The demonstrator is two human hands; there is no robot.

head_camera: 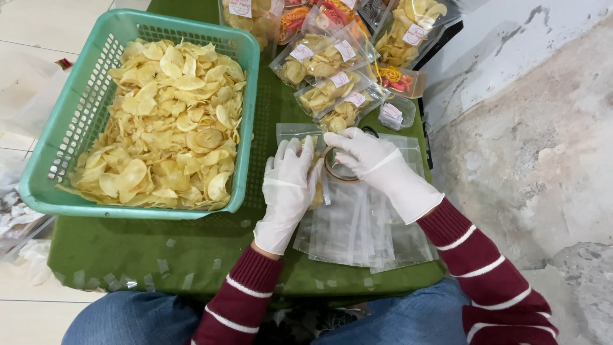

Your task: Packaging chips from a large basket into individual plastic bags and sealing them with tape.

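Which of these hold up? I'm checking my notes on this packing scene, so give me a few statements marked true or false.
1. The teal basket is heaped with pale yellow chips. True.
2. Both hands are bare. False: the left hand and right hand wear white gloves.
3. The right hand is on a roll of clear tape. True.
4. The filled, labelled bags lie inside the basket. False: they lie outside it, on the far side of the green table.
5. Empty clear bags lie under the hands. True.
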